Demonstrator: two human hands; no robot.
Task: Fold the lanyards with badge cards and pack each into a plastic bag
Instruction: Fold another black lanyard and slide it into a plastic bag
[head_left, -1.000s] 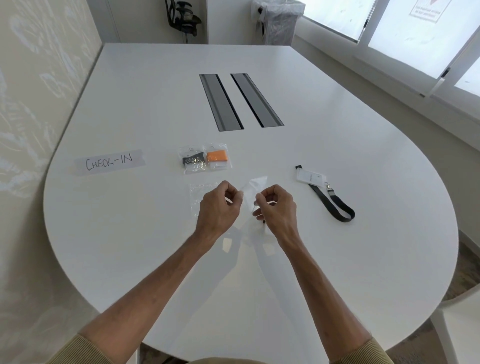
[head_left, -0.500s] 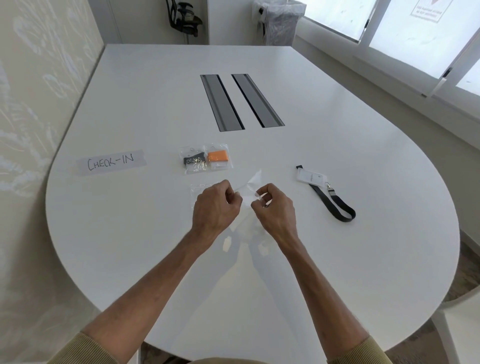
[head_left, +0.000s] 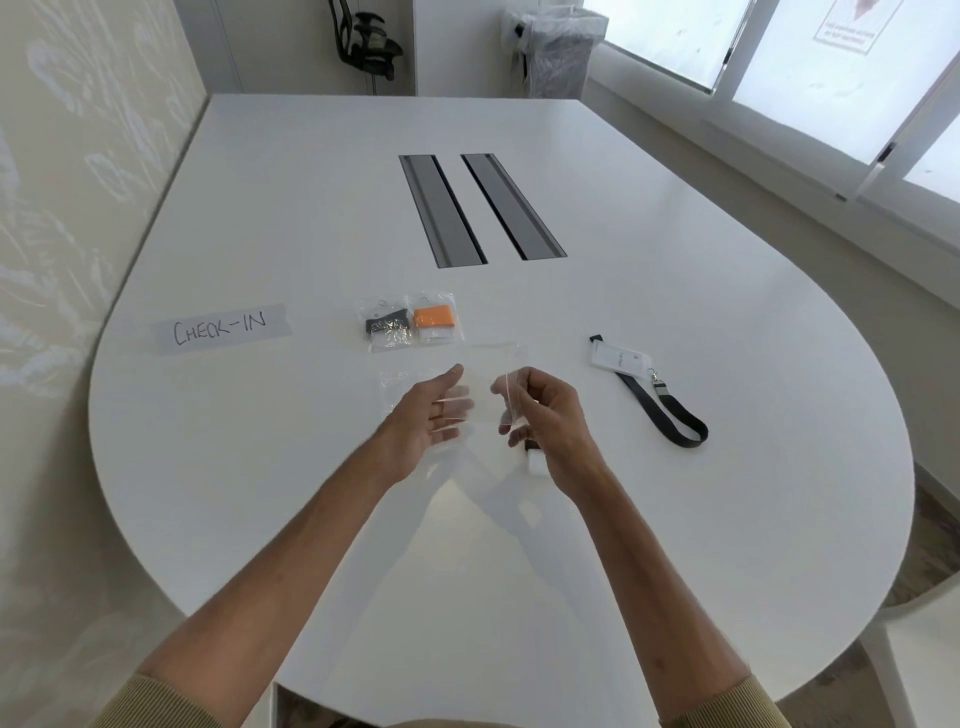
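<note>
I hold a clear plastic bag (head_left: 493, 371) just above the white table (head_left: 675, 519). My left hand (head_left: 434, 415) is open, its straight fingers showing through the bag's film. My right hand (head_left: 540, 410) pinches the bag's right edge, and a small folded black-and-white bundle (head_left: 533, 457) peeks out under its lower fingers. A black lanyard (head_left: 670, 415) with a white badge card (head_left: 621, 358) lies loose on the table to the right.
Two packed bags lie beyond my hands, one with a black lanyard (head_left: 385, 326), one with an orange lanyard (head_left: 435, 318). Another empty bag (head_left: 396, 387) lies by my left hand. A "CHECK-IN" label (head_left: 221, 328) is at left, cable slots (head_left: 441, 208) farther back, a white chair (head_left: 924, 649) at right.
My left hand has gone from a pinch to straight fingers against the bag. The bag now hangs spread wider between my hands, and the right hand has shifted slightly right.
</note>
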